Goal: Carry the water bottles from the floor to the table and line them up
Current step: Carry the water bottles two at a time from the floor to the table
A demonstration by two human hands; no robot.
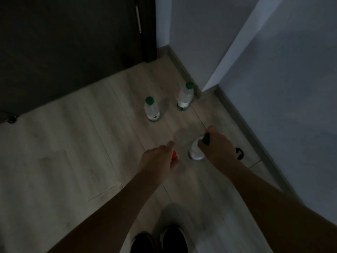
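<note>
My right hand (217,145) curls round the dark cap of a clear plastic bottle (196,151) near the pale wood-grain floor (73,143). My left hand (160,159) is closed on a red-capped bottle (174,155), its body blurred. Two more clear, rounded bottles with green caps (152,110) (185,96) stand upright further off, beside the smooth wall (291,88).

Dim, underexposed room, soft shadows on pale floor (73,143), motion blur, wide-angle bending at edges
</note>
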